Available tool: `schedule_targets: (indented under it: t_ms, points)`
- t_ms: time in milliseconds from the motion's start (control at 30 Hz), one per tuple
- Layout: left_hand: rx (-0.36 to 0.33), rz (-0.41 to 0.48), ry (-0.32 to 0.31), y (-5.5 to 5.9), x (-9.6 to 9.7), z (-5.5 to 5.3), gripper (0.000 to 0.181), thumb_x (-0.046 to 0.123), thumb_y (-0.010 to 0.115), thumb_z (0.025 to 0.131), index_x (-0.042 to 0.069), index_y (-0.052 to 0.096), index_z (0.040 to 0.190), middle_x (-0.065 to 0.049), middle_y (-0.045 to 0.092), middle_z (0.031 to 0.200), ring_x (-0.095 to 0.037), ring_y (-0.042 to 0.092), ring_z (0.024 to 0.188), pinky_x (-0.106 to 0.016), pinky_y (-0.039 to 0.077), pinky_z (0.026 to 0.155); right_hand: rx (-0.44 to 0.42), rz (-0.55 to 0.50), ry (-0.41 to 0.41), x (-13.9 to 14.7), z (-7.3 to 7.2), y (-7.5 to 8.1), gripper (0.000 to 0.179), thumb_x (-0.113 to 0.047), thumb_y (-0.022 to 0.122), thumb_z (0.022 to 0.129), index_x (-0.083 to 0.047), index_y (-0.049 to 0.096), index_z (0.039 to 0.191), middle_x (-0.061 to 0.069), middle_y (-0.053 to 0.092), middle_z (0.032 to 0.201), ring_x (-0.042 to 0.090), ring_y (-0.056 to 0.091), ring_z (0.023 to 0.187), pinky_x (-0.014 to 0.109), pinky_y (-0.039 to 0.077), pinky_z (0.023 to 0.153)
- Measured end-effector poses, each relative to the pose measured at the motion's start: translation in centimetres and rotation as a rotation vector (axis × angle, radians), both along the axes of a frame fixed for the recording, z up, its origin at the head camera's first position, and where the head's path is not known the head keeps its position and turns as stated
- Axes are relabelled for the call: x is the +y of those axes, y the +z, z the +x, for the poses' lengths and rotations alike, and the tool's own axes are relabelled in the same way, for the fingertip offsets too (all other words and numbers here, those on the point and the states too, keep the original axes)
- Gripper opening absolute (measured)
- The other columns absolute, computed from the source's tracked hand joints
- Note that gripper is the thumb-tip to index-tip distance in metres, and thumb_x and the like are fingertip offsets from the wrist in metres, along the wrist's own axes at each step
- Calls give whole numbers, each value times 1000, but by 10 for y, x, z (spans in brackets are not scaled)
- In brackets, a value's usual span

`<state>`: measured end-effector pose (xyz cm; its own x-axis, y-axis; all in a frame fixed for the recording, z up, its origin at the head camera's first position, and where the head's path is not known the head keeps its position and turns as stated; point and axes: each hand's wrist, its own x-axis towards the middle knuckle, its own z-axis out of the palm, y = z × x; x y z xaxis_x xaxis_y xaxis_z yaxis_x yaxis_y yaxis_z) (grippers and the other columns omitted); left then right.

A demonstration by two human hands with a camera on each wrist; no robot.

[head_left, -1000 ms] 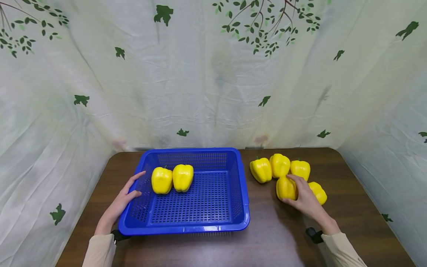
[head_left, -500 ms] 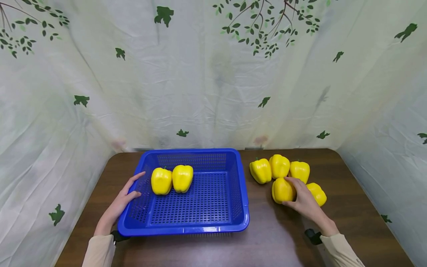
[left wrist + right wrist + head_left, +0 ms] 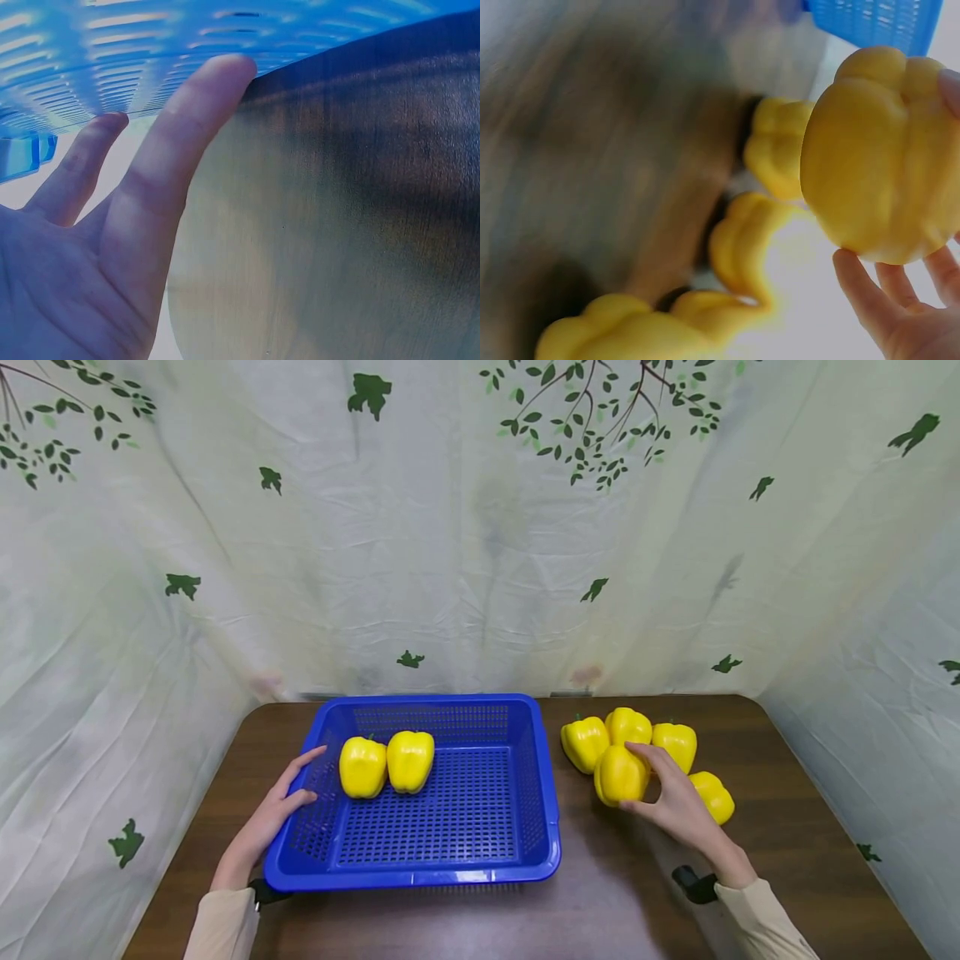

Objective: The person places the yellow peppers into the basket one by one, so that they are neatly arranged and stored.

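Held pepper [image 3: 619, 777] shifts left and looks lifted, so a pick seems underway. Left hand [image 3: 267, 821], fingers spread, touches basket [image 3: 480, 874] side; two peppers [image 3: 411, 762] inside. Held pepper sits pinched between right hand's [image 3: 681, 803] thumb and fingers, near four loose peppers [image 3: 677, 746] on tabletop [image 3: 525, 928].

The person wears long beige sleeves, the left sleeve [image 3: 221, 925] and right sleeve [image 3: 765, 922] both ending at the wrist. A black wristband [image 3: 268, 891] shows beside the left hand [image 3: 270, 818], and a black, rounded wrist piece [image 3: 695, 885] beside the right hand [image 3: 675, 797].
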<state>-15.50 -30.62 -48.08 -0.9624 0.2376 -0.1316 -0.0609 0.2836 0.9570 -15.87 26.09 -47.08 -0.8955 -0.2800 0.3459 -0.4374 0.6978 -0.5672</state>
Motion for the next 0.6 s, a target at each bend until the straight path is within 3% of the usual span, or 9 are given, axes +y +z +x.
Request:
schedule_targets:
  t_ms: [133,333,600]
  points:
    - [4,6,4,0,0,0,60,10,39,99,23,16,153,-24,4,154,-55,31,123,-61,45,87,1,-14,14,-9,-2,9,81,-13,87,66,-3,46,136,14,48,132,28,47,116,21,43,92]
    - [-7,18,5,-1,0,0,60,10,39,99,24,16,153,-24,4,154,-55,32,122,-60,46,87,31,-37,49,-26,-7,23,82,-13,87,67,-4,46,138,14,47,134,28,48,115,47,48,87]
    - [-5,9,6,-2,0,1,60,11,40,99,25,16,153,-24,4,154,-55,32,122,-60,47,86,43,-118,151,-49,-17,39,81,-11,85,70,-4,45,139,15,47,131,29,50,112,51,49,86]
